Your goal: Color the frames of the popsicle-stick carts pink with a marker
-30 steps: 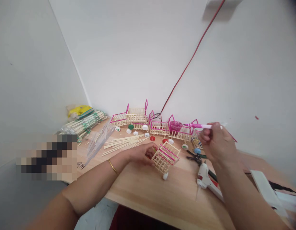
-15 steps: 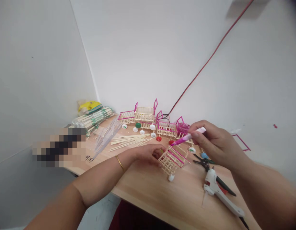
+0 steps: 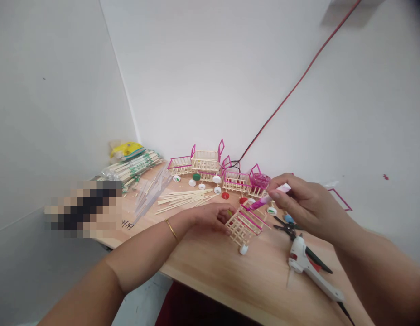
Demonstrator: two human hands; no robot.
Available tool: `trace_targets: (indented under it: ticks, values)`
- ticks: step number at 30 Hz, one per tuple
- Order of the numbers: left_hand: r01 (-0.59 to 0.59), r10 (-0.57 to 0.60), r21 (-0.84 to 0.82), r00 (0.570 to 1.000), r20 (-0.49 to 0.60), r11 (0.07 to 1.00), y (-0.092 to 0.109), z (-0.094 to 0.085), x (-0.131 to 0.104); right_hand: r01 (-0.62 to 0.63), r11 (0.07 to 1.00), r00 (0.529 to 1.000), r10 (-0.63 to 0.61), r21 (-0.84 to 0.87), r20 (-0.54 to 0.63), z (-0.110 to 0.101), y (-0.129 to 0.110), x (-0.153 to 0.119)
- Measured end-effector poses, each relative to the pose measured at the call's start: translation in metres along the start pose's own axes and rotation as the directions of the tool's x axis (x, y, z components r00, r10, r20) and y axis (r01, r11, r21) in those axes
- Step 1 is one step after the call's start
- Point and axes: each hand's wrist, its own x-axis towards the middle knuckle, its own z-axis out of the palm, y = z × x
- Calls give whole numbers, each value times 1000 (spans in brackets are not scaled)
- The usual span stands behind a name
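My left hand point(image 3: 216, 217) is closed round the left side of a small cart point(image 3: 242, 228) made of thin wooden sticks. The cart is tilted above the table; some of its rails are pink and a white bottle-cap wheel point(image 3: 243, 249) shows underneath. In my right hand point(image 3: 300, 199) is a paintbrush point(image 3: 269, 198) with a white handle smeared pink. Its tip meets the cart's upper rail, though the exact contact is too small to make out. Fingertips of the left hand are partly hidden behind the sticks.
Behind stand several stick carts point(image 3: 206, 162) with pink handles, beside a pink tub point(image 3: 260, 180). Loose sticks point(image 3: 184, 199), clear strips point(image 3: 152, 192) and bagged sticks point(image 3: 135, 170) lie left. A glue gun point(image 3: 305, 262) and pliers point(image 3: 287, 226) lie right.
The paintbrush has moved slightly right and down along the cart's upper rail, where more pink shows. My left hand and the cart stay nearly in place.
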Motion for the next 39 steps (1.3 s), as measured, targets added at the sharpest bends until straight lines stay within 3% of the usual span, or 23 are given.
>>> trace_targets:
  ticks: [15, 30, 39]
  values:
    - [13, -13, -2, 999, -35, 1000, 0, -2, 2, -10, 991, 993, 26, -132, 119, -23, 8, -37]
    - [38, -39, -23, 999, -24, 999, 6, 1, 1, -42, 999, 998, 43, -23, 35, -9, -1, -5]
    - [51, -50, 12, 998, -40, 999, 5, 0, 1, -73, 997, 997, 74, -30, 32, -16, 1, -17]
